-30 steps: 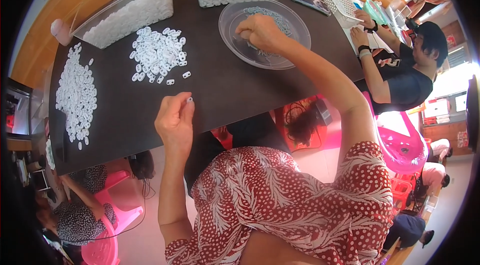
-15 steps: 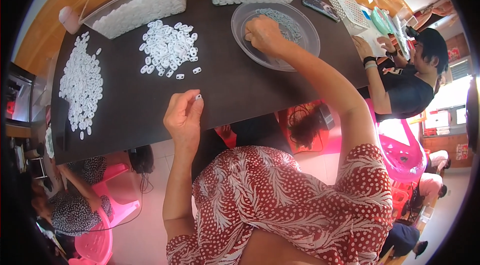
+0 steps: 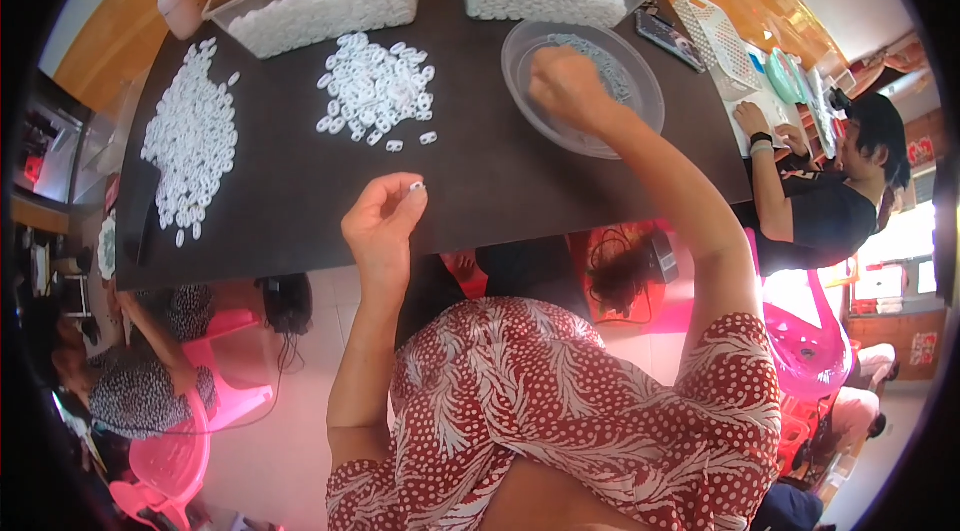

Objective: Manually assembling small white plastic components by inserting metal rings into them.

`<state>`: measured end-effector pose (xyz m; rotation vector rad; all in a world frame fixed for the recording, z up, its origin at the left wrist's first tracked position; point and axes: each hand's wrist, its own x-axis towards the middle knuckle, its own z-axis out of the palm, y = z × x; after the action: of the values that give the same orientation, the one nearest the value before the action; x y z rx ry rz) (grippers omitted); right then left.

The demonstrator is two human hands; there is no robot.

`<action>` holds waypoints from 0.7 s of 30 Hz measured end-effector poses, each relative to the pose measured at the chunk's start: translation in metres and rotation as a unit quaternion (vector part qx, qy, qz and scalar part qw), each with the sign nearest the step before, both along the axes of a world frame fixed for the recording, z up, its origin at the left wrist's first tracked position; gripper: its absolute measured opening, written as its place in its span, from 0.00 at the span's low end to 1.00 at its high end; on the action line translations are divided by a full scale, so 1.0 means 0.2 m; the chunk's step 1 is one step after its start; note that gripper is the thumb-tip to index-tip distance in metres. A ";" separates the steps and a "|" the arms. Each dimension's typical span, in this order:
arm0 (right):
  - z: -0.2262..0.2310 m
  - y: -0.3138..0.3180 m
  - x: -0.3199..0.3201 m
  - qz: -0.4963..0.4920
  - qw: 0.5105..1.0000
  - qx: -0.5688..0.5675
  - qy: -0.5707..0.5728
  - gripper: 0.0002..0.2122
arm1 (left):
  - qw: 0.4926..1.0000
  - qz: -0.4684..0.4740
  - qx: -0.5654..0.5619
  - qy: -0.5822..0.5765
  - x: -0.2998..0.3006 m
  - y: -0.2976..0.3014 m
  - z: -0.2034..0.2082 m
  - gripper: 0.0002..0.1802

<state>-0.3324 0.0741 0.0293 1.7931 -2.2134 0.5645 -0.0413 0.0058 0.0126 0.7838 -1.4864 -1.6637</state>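
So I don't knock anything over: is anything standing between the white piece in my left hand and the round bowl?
Nothing visible: between the white piece in your left hand and the round bowl, only dark tabletop shows. The nearest white pile lies left of that path; your right hand is over the bowl itself.

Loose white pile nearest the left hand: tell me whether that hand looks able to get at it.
Probably yes: the left hand sits short of the loose white pile, with only two stray pieces between them, though it pinches a small white piece.
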 end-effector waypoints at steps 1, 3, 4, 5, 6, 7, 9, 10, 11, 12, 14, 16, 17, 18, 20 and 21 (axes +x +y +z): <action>0.05 0.02 0.03 -0.008 0.999 -0.023 -0.024 0.04 | 0.997 -0.012 0.071 0.001 0.00 0.00 0.02 0.06; 0.16 0.07 0.13 0.017 0.991 -0.060 -0.117 0.04 | 0.994 -0.022 0.101 0.046 0.00 0.01 0.06 0.06; 0.20 0.09 0.18 0.017 0.984 -0.050 -0.168 0.04 | 0.989 -0.034 0.122 0.072 -0.01 0.01 0.07 0.05; 0.23 0.11 0.25 0.018 0.983 -0.043 -0.175 0.04 | 0.986 -0.044 0.137 0.087 -0.01 0.01 0.08 0.05; 0.27 0.12 0.35 0.035 0.969 -0.036 -0.243 0.04 | 0.986 -0.038 0.144 0.081 -0.01 0.02 0.08 0.05; 0.28 0.13 0.42 0.047 0.950 -0.031 -0.306 0.04 | 0.982 -0.052 0.149 0.101 -0.02 0.03 0.08 0.05; 0.26 0.15 0.53 0.106 0.920 -0.030 -0.377 0.04 | 0.978 -0.065 0.158 0.120 -0.02 0.05 0.12 0.05; 0.26 0.15 0.59 0.121 0.908 -0.024 -0.401 0.04 | 0.980 -0.070 0.150 0.114 -0.02 0.06 0.13 0.05; 0.26 0.15 0.62 0.120 0.907 -0.022 -0.403 0.04 | 0.981 -0.074 0.142 0.108 -0.02 0.07 0.14 0.05; 0.25 0.15 0.64 0.140 0.902 -0.011 -0.408 0.05 | 0.981 -0.073 0.144 0.106 -0.01 0.07 0.14 0.05; 0.24 0.15 0.67 0.155 0.880 -0.001 -0.450 0.04 | 0.986 -0.060 0.123 0.099 0.01 0.08 0.15 0.05; 0.21 0.14 0.70 0.146 0.852 0.007 -0.503 0.04 | 0.988 -0.057 0.110 0.089 0.03 0.09 0.16 0.05; 0.21 0.14 0.71 0.135 0.823 0.013 -0.552 0.04 | 0.991 -0.056 0.096 0.081 0.03 0.10 0.16 0.06; 0.20 0.13 0.72 0.136 0.822 0.014 -0.552 0.04 | 0.991 -0.054 0.096 0.080 0.04 0.10 0.16 0.06; 0.20 0.13 0.73 0.122 0.825 0.010 -0.552 0.05 | 0.993 -0.057 0.080 0.068 0.05 0.11 0.17 0.06; 0.20 0.13 0.74 0.122 0.825 0.011 -0.552 0.05 | 0.993 -0.056 0.081 0.067 0.05 0.11 0.16 0.06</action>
<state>-0.1850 0.1004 0.0697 2.0297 -2.5414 2.0745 -0.0320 0.0284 0.0450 0.6693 -1.3350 -1.9019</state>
